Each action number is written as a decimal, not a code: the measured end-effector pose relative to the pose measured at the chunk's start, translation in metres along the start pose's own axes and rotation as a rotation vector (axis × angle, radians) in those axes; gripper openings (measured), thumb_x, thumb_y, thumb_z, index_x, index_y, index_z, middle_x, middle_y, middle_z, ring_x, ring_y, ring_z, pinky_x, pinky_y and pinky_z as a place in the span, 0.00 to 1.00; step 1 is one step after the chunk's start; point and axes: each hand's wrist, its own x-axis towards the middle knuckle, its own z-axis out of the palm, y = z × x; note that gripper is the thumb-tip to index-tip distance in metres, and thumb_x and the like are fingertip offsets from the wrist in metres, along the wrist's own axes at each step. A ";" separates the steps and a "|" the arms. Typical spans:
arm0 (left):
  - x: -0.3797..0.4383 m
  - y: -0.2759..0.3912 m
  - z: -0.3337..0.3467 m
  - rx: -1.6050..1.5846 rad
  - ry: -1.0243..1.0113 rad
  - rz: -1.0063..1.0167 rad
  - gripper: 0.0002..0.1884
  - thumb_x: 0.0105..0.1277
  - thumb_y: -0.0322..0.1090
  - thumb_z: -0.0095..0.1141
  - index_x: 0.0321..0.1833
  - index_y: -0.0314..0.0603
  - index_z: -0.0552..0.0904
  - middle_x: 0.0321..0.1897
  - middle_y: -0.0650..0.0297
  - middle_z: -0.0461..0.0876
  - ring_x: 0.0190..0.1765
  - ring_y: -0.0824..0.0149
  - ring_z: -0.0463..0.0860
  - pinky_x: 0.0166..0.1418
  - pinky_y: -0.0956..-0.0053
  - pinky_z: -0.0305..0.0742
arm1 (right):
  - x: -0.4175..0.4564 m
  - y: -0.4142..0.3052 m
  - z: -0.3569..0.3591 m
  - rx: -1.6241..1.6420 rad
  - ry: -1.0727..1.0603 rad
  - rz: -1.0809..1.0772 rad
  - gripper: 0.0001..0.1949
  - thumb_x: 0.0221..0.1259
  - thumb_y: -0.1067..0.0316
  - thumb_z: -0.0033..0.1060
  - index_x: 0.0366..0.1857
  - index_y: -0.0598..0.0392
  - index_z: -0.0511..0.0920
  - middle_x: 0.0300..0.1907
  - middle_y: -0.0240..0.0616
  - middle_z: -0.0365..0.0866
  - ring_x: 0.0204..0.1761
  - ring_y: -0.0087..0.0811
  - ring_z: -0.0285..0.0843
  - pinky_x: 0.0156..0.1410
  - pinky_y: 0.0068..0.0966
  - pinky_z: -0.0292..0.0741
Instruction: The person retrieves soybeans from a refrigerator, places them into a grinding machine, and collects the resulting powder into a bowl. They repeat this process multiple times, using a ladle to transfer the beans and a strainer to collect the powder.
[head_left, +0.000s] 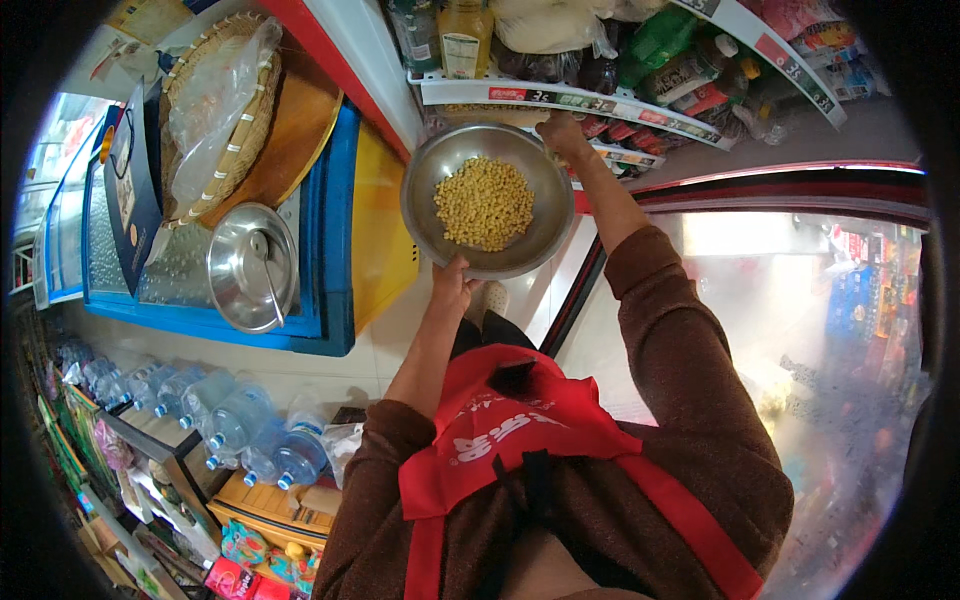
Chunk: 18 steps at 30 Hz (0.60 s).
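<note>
A wide stainless steel bowl (420, 214) is held out before me at the lower shelves of an open cooler. Loose yellow kernels or beans (486, 202) lie in its middle. My left hand (452, 279) grips the near rim, with the thumb on top and the fingers below. My right hand (564, 136) has its fingers curled at the far right rim, in front of the shelf edge. Whether those fingers hold the rim or something behind it is hard to tell. Behind the bowl, a shelf bears a pale yellow layer (491, 118), partly hidden.
Bottles (679, 75) and bags crowd the cooler shelf (457, 91). The glass door (750, 315) stands open at right. At left, a blue-rimmed chest freezer (337, 225) carries a steel bowl with a spoon (251, 289), a woven basket (251, 135) and a paper bag (133, 191). Water jugs (240, 420) line the floor.
</note>
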 end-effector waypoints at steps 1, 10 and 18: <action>-0.004 0.000 0.003 -0.013 0.004 -0.014 0.35 0.59 0.25 0.50 0.71 0.47 0.57 0.61 0.50 0.69 0.56 0.45 0.79 0.51 0.41 0.82 | 0.001 0.007 0.003 0.191 -0.015 -0.003 0.18 0.55 0.73 0.59 0.52 0.57 0.73 0.30 0.55 0.78 0.32 0.49 0.80 0.36 0.40 0.79; 0.014 -0.013 -0.004 -0.075 0.037 -0.052 0.33 0.58 0.24 0.50 0.70 0.45 0.58 0.59 0.50 0.69 0.58 0.43 0.77 0.56 0.38 0.79 | 0.009 -0.047 -0.044 2.560 -0.119 0.877 0.05 0.72 0.71 0.41 0.39 0.60 0.66 0.30 0.38 0.67 0.27 0.28 0.66 0.25 0.21 0.64; 0.013 -0.004 -0.001 -0.070 0.036 -0.059 0.31 0.60 0.23 0.49 0.68 0.43 0.59 0.60 0.50 0.70 0.58 0.45 0.78 0.53 0.39 0.82 | -0.011 -0.033 -0.032 2.694 -0.200 0.661 0.05 0.72 0.69 0.42 0.39 0.60 0.66 0.34 0.39 0.69 0.29 0.28 0.67 0.24 0.21 0.67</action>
